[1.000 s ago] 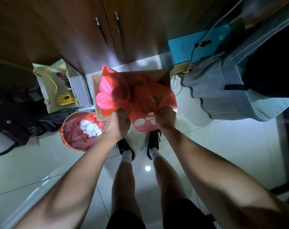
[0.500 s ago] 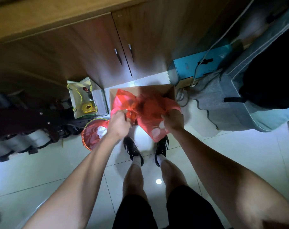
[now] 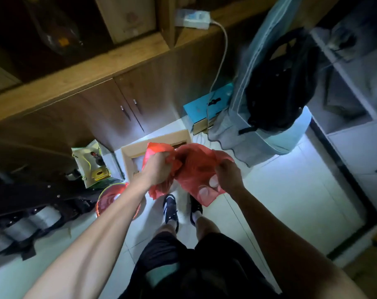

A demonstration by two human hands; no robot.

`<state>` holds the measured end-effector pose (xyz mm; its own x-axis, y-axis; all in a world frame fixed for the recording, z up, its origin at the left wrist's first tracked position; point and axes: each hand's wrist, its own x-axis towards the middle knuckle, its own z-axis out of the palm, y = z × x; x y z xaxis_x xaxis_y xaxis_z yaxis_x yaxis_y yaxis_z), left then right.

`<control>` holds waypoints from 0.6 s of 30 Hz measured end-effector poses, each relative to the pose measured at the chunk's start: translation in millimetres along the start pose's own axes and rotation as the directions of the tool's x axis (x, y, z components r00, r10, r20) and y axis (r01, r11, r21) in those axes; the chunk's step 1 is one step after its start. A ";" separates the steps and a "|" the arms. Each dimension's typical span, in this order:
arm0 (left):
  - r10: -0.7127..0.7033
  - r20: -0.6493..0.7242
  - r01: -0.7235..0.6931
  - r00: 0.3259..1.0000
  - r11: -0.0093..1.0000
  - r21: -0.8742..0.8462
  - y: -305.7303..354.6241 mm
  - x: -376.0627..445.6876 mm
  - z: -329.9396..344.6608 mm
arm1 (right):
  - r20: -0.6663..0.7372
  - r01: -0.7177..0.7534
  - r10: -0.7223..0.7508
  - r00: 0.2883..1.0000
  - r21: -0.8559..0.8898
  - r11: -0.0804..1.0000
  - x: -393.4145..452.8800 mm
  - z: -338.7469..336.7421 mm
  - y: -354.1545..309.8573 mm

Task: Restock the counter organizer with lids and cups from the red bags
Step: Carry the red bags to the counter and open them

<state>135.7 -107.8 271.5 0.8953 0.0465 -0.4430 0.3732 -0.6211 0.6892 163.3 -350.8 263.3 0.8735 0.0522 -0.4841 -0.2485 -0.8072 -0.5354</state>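
head view: looking down past two bare forearms, black shorts and dark shoes [image 3: 171, 209] to a pale tiled floor [image 3: 269, 190], dimly lit.
left hand [image 3: 156, 169]: fingers curled tight round a bunched fold of the red bag [image 3: 191, 167], gripping its left side.
right hand [image 3: 227, 172]: fingers bent, pinching the bag's right edge near the top.
red bag: thin red plastic, crumpled, held up between both hands above the shoes and in front of the cardboard box [image 3: 155, 141]; its lower corner hangs down to the right of the left hand.
bag contents: pale round discs [image 3: 207, 188] show through the plastic low on the right side; whether they are lids or cup rims i cannot tell.
cardboard box: open, on the floor against the wooden cabinet [image 3: 118, 108], partly hidden behind the bag.
cabinet: two doors with slim metal handles, a shelf ledge above.
left of box: a green and white paper bag [image 3: 90, 162] standing open, and nearer the legs a round red bin [image 3: 114, 195], mostly covered by the left forearm.
right of box: a teal box [image 3: 204, 108] on the floor with a white cable [image 3: 221, 61] running up to the ledge, beside a grey fabric piece [image 3: 241, 130] bearing a black backpack [image 3: 284, 83].
counter organizer: not seen from this angle.
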 end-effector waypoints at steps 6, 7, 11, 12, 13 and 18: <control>0.061 0.216 -0.105 0.974 0.974 0.199 71.2 5.1 27.8 | -0.226 -0.123 0.166 0.960 0.193 0.973 -61.6 -58.9 43.1; 0.094 0.241 -0.146 0.966 0.967 0.209 86.4 8.1 35.6 | -0.260 -0.142 0.202 0.944 0.230 0.963 -71.8 -69.9 51.9; 0.250 0.357 -0.350 0.900 0.902 0.252 166.8 13.4 76.2 | -0.341 -0.212 0.366 0.866 0.412 0.886 -106.8 -112.9 97.1; 0.290 0.373 -0.398 0.881 0.882 0.254 187.5 12.6 89.0 | -0.357 -0.225 0.405 0.842 0.451 0.864 -114.3 -122.2 112.2; 0.331 0.389 -0.442 0.860 0.863 0.243 207.1 11.7 102.8 | -0.372 -0.233 0.443 0.816 0.491 0.840 -122.6 -131.6 127.8; 0.433 0.509 -0.599 0.744 0.769 0.222 299.8 3.4 189.4 | -0.462 -0.218 0.562 0.686 0.606 0.765 -175.0 -182.6 209.9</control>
<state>204.6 -442.0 368.0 0.7042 -0.6321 -0.3233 -0.3029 -0.6793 0.6684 34.7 -636.7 362.1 0.6529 -0.6899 -0.3128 -0.6342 -0.2721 -0.7237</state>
